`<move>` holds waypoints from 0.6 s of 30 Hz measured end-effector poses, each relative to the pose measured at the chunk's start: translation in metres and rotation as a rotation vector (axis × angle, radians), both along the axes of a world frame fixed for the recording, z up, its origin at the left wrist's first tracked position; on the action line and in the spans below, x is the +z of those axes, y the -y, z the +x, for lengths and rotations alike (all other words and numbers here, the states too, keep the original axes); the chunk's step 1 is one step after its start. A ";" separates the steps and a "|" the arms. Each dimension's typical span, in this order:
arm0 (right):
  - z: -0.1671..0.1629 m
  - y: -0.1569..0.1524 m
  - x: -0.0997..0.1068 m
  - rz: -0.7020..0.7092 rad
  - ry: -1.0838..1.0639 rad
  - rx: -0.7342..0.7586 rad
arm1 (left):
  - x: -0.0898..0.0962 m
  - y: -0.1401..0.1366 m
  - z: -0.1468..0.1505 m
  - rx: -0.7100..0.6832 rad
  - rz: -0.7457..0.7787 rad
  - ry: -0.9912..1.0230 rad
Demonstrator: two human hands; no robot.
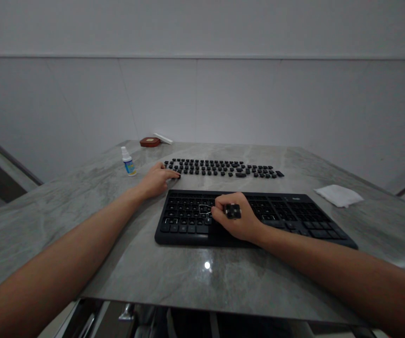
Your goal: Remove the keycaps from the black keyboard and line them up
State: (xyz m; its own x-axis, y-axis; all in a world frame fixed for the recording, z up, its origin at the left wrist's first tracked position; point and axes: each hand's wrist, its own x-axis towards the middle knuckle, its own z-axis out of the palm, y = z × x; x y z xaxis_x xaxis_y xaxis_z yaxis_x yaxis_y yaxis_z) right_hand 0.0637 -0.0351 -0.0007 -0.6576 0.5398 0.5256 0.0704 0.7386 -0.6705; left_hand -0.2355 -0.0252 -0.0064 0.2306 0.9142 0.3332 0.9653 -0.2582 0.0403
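Note:
A black keyboard (202, 238) with many keycaps off lies in front of me, a row of caps still on along its near left edge. My right hand (239, 220) is closed around a keycap puller (232, 211) over the middle of the board. Its wire loops (204, 209) point left, low over the keys; whether they grip a cap I cannot tell. Beyond the board, loose black keycaps (206, 167) are laid out in rows. My left hand (156, 180) rests at their left end, fingers apart, one digit touching a near keycap (179, 176).
A small white spray bottle (128, 162) with a blue label stands left of my left hand. At the back are a brown case (150, 142) and a white flat strip (163, 138). A folded white cloth (338, 195) lies right of the keyboard on the grey marbled table (174, 277).

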 end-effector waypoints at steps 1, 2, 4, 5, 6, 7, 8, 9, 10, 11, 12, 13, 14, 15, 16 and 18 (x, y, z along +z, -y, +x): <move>0.000 0.000 0.000 0.037 0.001 0.003 | 0.000 0.000 0.000 -0.001 0.006 0.008; 0.001 0.000 0.000 0.079 0.001 0.010 | 0.001 0.000 0.001 -0.002 0.016 0.011; 0.001 0.000 -0.001 0.166 -0.004 0.039 | 0.002 0.001 0.003 -0.005 0.047 0.007; 0.001 0.000 -0.001 0.211 -0.005 0.065 | 0.004 0.001 0.005 -0.011 0.068 0.002; 0.001 0.000 -0.002 0.260 -0.005 0.096 | 0.005 0.002 0.008 -0.023 0.094 0.001; 0.001 0.001 -0.002 0.316 -0.006 0.126 | 0.007 0.004 0.011 -0.047 0.122 0.003; 0.001 0.000 -0.001 0.385 0.003 0.159 | 0.010 0.005 0.014 -0.083 0.149 0.010; 0.001 0.000 0.000 0.472 0.018 0.190 | 0.012 0.007 0.019 -0.129 0.173 0.023; 0.002 0.000 0.002 0.572 0.052 0.218 | 0.014 0.009 0.023 -0.183 0.192 0.036; 0.004 -0.001 0.005 0.677 0.104 0.243 | 0.016 0.012 0.029 -0.236 0.204 0.047; 0.006 -0.002 0.009 0.777 0.167 0.261 | 0.018 0.015 0.035 -0.288 0.202 0.055; 0.009 -0.003 0.012 0.857 0.238 0.274 | 0.020 0.019 0.042 -0.341 0.192 0.065; 0.013 -0.004 0.016 0.912 0.306 0.280 | 0.022 0.024 0.050 -0.397 0.169 0.076; 0.016 -0.005 0.019 0.943 0.361 0.284 | 0.024 0.029 0.059 -0.449 0.131 0.086; 0.019 -0.006 0.022 0.955 0.402 0.289 | 0.027 0.034 0.069 -0.504 0.095 0.095; 0.024 -0.006 0.022 0.963 0.437 0.309 | 0.033 0.045 0.090 -0.549 0.028 0.105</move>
State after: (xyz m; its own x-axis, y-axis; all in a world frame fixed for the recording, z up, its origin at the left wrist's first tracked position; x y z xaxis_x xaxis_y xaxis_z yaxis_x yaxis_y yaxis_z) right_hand 0.0875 -0.0291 0.0216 -0.9253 -0.1913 0.3273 -0.1171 0.9654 0.2332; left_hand -0.1452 -0.0707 0.0266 0.6346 0.6600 0.4021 0.6801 -0.7240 0.1151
